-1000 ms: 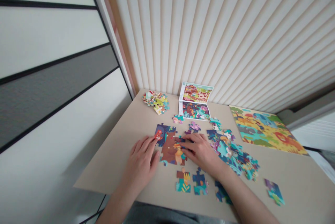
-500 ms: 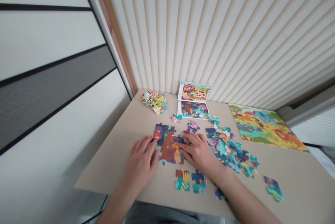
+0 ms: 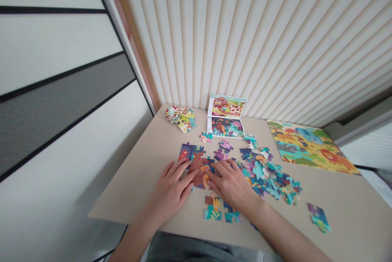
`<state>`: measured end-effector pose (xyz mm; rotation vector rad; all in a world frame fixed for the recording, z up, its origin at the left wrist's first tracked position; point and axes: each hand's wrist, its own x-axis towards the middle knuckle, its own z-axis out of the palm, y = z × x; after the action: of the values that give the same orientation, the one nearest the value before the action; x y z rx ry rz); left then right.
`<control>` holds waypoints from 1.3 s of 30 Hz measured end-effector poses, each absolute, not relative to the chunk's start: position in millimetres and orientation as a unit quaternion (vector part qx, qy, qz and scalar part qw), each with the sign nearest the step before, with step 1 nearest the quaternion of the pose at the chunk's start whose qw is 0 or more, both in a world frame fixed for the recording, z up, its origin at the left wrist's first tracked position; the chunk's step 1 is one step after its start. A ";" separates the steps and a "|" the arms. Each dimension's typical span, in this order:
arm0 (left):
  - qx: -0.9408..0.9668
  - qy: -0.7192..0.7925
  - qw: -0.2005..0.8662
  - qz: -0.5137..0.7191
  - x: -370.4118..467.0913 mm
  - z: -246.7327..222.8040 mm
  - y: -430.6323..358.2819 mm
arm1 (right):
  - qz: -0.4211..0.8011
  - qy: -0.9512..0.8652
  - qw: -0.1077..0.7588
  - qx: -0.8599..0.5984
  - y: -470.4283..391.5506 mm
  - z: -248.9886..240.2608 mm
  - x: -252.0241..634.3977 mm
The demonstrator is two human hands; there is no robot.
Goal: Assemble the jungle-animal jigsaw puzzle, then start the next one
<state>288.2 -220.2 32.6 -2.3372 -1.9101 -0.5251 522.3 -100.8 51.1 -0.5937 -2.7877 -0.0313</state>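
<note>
A partly joined puzzle section (image 3: 197, 164) with a brown bear and a red figure lies flat on the table. My left hand (image 3: 174, 184) rests palm down on its left and lower edge, fingers spread. From the right, my right hand (image 3: 229, 179) touches the section's right side with its fingertips, fingers apart; no loose piece shows in its grip. Just below are a brown and teal piece with yellow leaves (image 3: 212, 207) and a dark blue and teal piece (image 3: 232, 213), partly under my right hand. A purple piece (image 3: 226, 145) lies above my right hand.
A pile of loose pieces (image 3: 269, 176) spreads to the right, and another pile (image 3: 181, 118) sits at the back left. A folded picture sheet (image 3: 228, 115) stands at the back. A finished animal puzzle (image 3: 309, 145) and a single piece (image 3: 319, 217) lie farther right.
My left hand has moved right and now covers the section's lower left part. My right hand has shifted slightly down and left, covering more of the dark blue and teal piece.
</note>
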 end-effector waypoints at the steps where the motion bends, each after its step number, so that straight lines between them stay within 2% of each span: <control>1: -0.762 -0.623 0.037 -0.171 288.0 32.6 -220.4 | 0.006 -0.966 0.155 -0.207 -99.6 53.1 523.7; 6: -0.734 -0.648 0.033 -0.199 284.6 26.4 -222.1 | 0.089 -0.937 0.225 -0.250 -85.5 66.2 537.8; 14: -0.680 -0.691 0.050 -0.241 278.8 12.0 -221.7 | 0.140 -0.955 0.158 -0.208 -86.9 64.5 541.6; 23: -0.677 -0.693 0.045 -0.244 278.8 11.0 -222.7 | 0.085 -0.965 0.158 -0.193 -92.6 60.9 536.4; 30: -0.657 -0.691 0.048 -0.299 273.2 1.4 -221.2 | 0.062 -0.934 0.252 -0.245 -117.6 80.7 576.4; 39: -0.681 -0.673 0.048 -0.285 270.3 1.0 -220.3 | 0.040 -0.912 0.306 -0.272 -199.5 30.8 628.0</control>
<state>270.3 -220.3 1.0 -2.0756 -2.0529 -0.8706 628.0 -199.5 30.8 -0.7195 -2.4129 0.1046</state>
